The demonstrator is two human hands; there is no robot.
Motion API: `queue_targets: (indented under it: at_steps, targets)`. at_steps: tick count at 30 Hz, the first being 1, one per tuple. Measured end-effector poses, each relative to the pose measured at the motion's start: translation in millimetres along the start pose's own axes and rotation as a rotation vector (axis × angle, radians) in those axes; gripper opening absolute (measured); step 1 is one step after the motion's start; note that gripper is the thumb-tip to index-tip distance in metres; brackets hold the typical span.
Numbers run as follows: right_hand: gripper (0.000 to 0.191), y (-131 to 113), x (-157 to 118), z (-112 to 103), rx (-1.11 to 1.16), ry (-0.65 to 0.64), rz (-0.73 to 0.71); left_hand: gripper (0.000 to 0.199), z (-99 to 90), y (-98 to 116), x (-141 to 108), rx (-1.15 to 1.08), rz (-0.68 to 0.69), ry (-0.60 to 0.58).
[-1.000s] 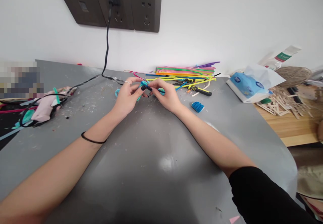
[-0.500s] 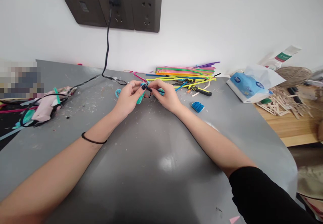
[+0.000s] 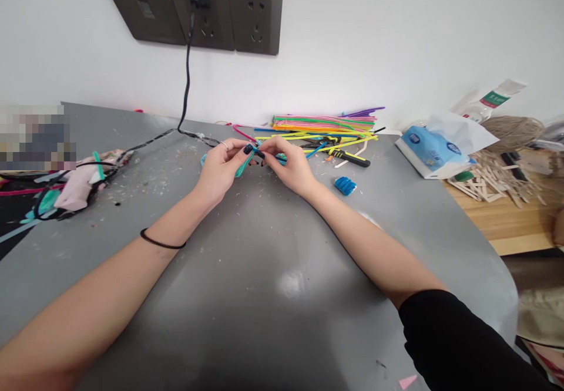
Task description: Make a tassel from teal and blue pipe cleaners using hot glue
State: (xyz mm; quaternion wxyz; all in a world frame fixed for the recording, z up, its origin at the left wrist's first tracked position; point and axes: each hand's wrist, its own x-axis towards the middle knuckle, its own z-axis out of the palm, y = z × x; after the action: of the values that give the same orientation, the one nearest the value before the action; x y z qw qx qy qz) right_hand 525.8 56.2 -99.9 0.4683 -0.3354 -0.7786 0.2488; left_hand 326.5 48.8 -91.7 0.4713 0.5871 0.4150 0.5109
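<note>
My left hand pinches a teal bundle of bent pipe cleaners between thumb and fingers, above the grey table. Close against it, my right hand is closed in a pinch on a blue pipe cleaner at the bundle's upper end. The fingertips of both hands nearly meet, and they hide where the blue and teal parts join. Part of a light blue ring shape shows just behind my left hand. To the right of my right hand lies a small block wrapped in blue.
Behind the hands lie a stack of coloured pipe cleaners and a black-and-yellow handled tool. A tissue pack and wooden sticks are at right. A pink glue gun lies left; a black cord runs to the wall socket.
My left hand has shifted slightly left and turned, tilting the teal bundle so that it looks slimmer. My right hand stays almost in place, still pinching.
</note>
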Motion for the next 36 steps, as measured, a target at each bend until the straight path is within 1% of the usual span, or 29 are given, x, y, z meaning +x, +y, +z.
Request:
queue_targets:
  at_steps: [5,8,11,17,21,26,30,33,36]
  targets:
    - [0.011,-1.4,-0.2,0.4,0.001,-0.005,-0.024,0.060,-0.7,-2.8,0.8,0.017,0.030,0.050]
    - [0.011,-1.4,-0.7,0.1,-0.010,-0.008,-0.041,0.065,-0.3,-4.4,1.2,-0.030,-0.010,0.056]
    - [0.012,-0.3,-0.9,-0.1,-0.034,-0.011,-0.028,0.066,0.2,-4.4,1.2,-0.071,-0.054,0.033]
    - [0.014,2.0,-0.9,0.6,-0.016,-0.011,-0.035,0.054,-1.9,-2.9,2.2,-0.065,-0.059,-0.020]
    - [0.013,1.8,-1.6,0.8,-0.009,-0.019,-0.032,0.049,-2.5,-1.8,2.7,-0.104,-0.060,-0.014]
    - [0.013,1.3,-1.9,0.9,0.009,-0.018,-0.044,0.044,-2.3,-1.4,2.5,-0.149,-0.075,0.024]
    - [0.012,0.1,-2.0,1.0,0.003,-0.029,-0.023,0.037,-4.6,-4.1,3.2,-0.129,-0.060,-0.002]
    - [0.012,-0.9,-2.3,0.9,0.003,-0.034,-0.002,0.036,-5.8,-6.3,4.0,-0.110,-0.051,-0.007]
    - [0.010,-2.0,-2.4,0.5,0.001,-0.038,0.008,0.035,-5.3,-7.2,4.7,-0.169,-0.060,0.012]
